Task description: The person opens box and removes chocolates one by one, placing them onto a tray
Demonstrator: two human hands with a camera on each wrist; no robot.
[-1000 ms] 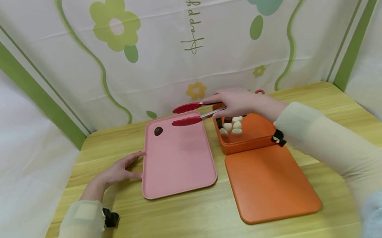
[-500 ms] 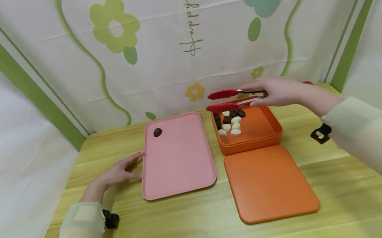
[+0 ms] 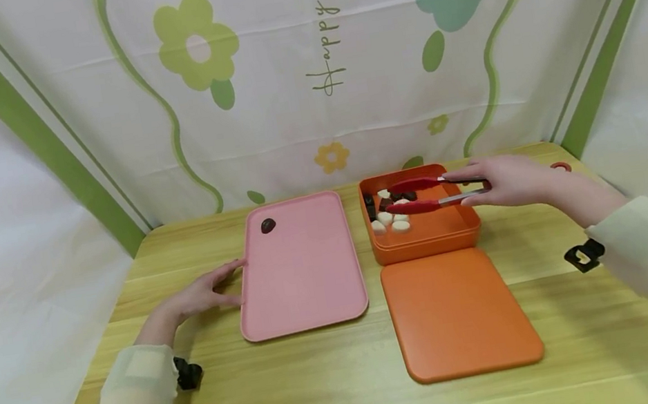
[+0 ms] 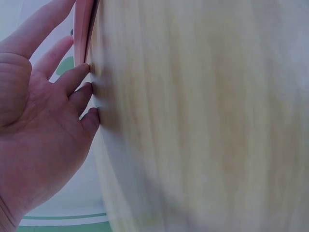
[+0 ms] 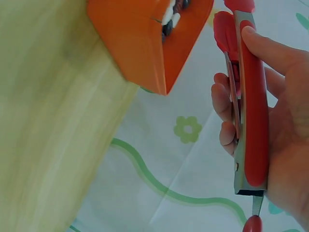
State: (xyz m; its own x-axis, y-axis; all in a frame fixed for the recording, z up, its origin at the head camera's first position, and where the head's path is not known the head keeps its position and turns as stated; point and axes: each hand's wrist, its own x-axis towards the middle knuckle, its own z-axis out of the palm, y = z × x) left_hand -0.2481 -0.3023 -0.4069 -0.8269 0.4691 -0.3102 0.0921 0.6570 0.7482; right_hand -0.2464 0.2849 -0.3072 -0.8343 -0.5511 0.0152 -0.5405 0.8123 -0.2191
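Note:
My right hand (image 3: 509,181) grips a pair of red-tipped tongs (image 5: 253,106), fingers on one arm and thumb on the other. In the head view the tongs' tips are spread apart over the orange box (image 3: 431,243), above white pieces (image 3: 401,226) and dark brown pieces (image 3: 370,209) grouped at its left side. My left hand (image 3: 196,296) rests at the left edge of the pink tray (image 3: 300,275), thumb and fingers spread, fingertips at the rim. One dark brown chocolate-like piece (image 3: 267,226) lies near the tray's far left corner.
An orange lid (image 3: 460,314) lies flat in front of the box. The wooden table (image 3: 302,394) carries everything. A patterned cloth (image 3: 278,62) hangs close behind the table and along both sides.
My right hand has carried the tongs from above the tray's far right corner rightward, then lowered them over the orange box. The left hand and tray stay put.

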